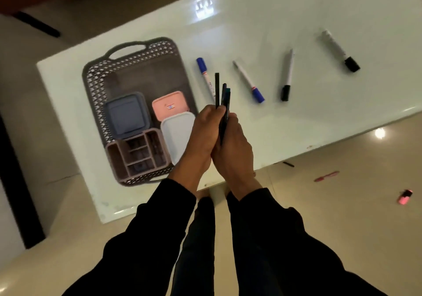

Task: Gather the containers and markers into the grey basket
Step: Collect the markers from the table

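The grey basket [96,85] lies on the left of the white table. Inside it are a blue-grey lidded box [126,115], a pink box [170,105], a white box [177,135] and a brown divided organiser [137,156]. My left hand [201,131] and my right hand [233,145] are pressed together just right of the basket, both closed around a bunch of thin dark pens [222,94] that stick up from them. On the table beyond lie two blue-capped markers [205,76] [250,83] and two black-capped markers [288,76] [340,51].
The white table [319,17] has its near edge just past my hands. On the beige floor to the right lie a pink highlighter [404,197], a pink stick-like item [326,176] and a small dark pen [288,164]. My dark trouser legs stand below.
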